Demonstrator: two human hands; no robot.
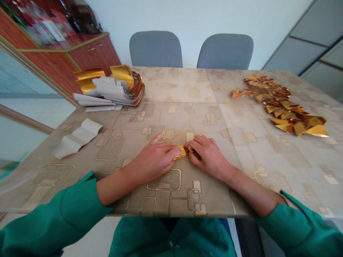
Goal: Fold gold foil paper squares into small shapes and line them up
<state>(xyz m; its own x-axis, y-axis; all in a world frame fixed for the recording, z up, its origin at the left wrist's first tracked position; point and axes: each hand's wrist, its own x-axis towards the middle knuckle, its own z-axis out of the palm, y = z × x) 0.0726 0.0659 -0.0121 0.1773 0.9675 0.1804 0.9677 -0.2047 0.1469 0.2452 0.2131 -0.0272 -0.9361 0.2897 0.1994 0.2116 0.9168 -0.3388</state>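
A small folded piece of gold foil paper [182,152] lies low over the patterned tablecloth, between my two hands. My left hand [158,157] presses its left end, thumb and fingers closed on it, with the index finger pointing away. At the other end my right hand [206,155] pinches the paper, its fingers curled and partly hiding it. To the far right sits a heap of folded gold foil pieces [284,103]. A thick stack of gold foil sheets [115,87] with pale backs stands at the back left.
A creased pale sheet [79,137] rests on the left of the table [171,89]. Two grey chairs [155,49] stand behind the far edge. A reddish wooden cabinet [91,53] holding assorted items is beyond the left corner.
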